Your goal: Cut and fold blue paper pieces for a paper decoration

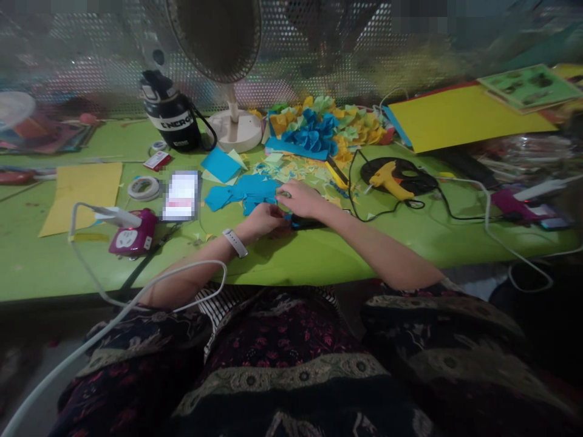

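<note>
The left grip [264,221] has bent fingers, close together, right by a small blue bit [288,221], but I cannot tell if it pinches it. The right grip [299,197] is just beside it, with its fingers curled near the blue paper pieces [257,187]; I cannot tell if it holds any. Going left to right on the green surface [300,261], first comes a sheet of yellow paper [84,194]. Next are a purple power socket [133,233] with a white plug in it, a roll of tape [132,189] and a black bottle [172,118]. A phone [181,195] lies lit up in front of the bottle. Then comes a fan [239,133], and the blue paper pieces lie flat in front of it, in the middle. To their right are a big heap of crinkled paper [314,130], a yellow cutter [337,174], and a yellow glue gun [392,180] on a round black plate [423,174]. Farther right is a big yellow sheet [464,115].
</note>
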### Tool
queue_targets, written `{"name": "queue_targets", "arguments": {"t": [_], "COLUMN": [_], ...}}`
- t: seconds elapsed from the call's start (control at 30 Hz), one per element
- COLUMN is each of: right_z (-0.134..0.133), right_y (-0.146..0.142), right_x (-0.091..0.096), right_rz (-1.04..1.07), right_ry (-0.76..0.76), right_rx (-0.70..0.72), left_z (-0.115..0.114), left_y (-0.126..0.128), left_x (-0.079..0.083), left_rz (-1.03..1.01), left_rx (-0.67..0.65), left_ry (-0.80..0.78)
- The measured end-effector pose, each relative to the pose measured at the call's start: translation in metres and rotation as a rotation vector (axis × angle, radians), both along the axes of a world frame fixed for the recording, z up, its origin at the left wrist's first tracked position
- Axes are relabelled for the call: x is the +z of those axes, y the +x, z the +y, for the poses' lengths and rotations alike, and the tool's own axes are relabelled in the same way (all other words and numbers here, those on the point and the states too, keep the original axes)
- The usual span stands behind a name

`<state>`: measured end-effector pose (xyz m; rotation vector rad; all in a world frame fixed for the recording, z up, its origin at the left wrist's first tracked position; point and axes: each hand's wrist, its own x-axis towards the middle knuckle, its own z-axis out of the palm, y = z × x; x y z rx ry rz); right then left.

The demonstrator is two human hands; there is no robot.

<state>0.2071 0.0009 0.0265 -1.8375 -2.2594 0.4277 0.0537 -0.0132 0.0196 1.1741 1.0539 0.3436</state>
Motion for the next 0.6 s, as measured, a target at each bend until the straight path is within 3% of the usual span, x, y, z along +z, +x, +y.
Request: {"name": "queue_targets", "arguments": {"t": [0.6], "right_z": [-0.0005], "right_y": [-0.0007], "right_x": [-0.0005], "right_rz": [-0.011], "right_ry": [0.006], "right_rx": [0.014], "left_z": [0.0025], "left_y": [-0.0006], "left_x": [-0.0039], "left_rz": [-0.014], "left_rx": [-0.031], "left_ry": [0.007]}}
